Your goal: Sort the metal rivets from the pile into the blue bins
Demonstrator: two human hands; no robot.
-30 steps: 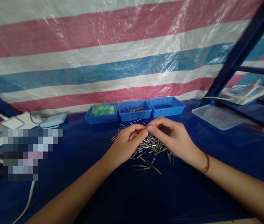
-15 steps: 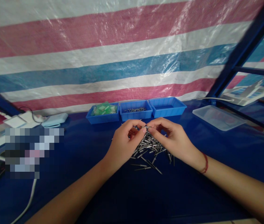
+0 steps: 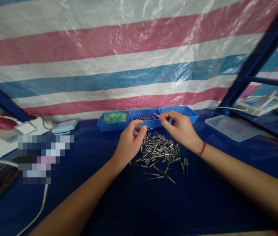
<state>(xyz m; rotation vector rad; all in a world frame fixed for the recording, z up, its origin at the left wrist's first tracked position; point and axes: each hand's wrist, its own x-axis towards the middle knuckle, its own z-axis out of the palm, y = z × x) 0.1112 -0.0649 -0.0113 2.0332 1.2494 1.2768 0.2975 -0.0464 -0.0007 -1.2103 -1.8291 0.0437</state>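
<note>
A loose heap of silvery blind rivets (image 3: 160, 149) lies on the blue tabletop, with several strays at its near edge. Between the thumb and forefinger of my right hand (image 3: 178, 126) is a single blind rivet (image 3: 156, 115), held up at the front of the middle blue bin (image 3: 151, 124). More rivets lie inside that bin. My left hand (image 3: 130, 139) hovers at the left side of the heap, its thumb and forefinger slightly apart and nothing visible between them. Its other fingers are curled and partly hidden.
A left blue bin (image 3: 113, 127) holds green plastic packets. The right blue bin (image 3: 190, 114) is partly behind my right hand. A translucent lid (image 3: 232, 127) lies to the right. On the left are a white cable (image 3: 44, 200), a light blue object (image 3: 65, 126) and a blurred-out patch.
My hands have parted. The right hand has carried the rivet up and away toward the middle bin, while the left has let go and stays near the heap. The view has shifted slightly.
</note>
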